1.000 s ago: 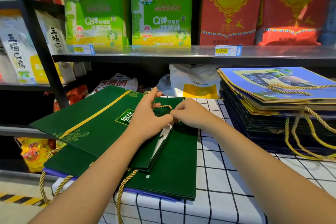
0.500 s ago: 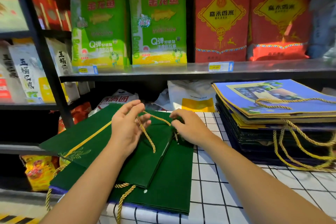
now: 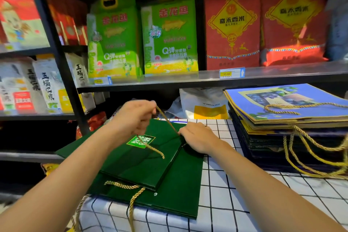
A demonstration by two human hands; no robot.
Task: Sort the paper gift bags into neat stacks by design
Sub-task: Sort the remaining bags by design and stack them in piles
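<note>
Green and blue gift bags in two piles

The top green bag (image 3: 139, 158), flat and folded with a small light-green label, lies askew on the green stack (image 3: 175, 194); its gold rope handle (image 3: 165, 118) is lifted taut. Well apart on the right, the blue stack (image 3: 286, 128) lies flat, gold handles hanging down its front.

Table (image 3: 235, 203) with white black-grid cloth, lower centre-right. Flat dark green paper gift bags (image 3: 169, 194), gold cord handles, lie at its left edge; tall stack of blue paper bags (image 3: 282, 137) at right.
</note>
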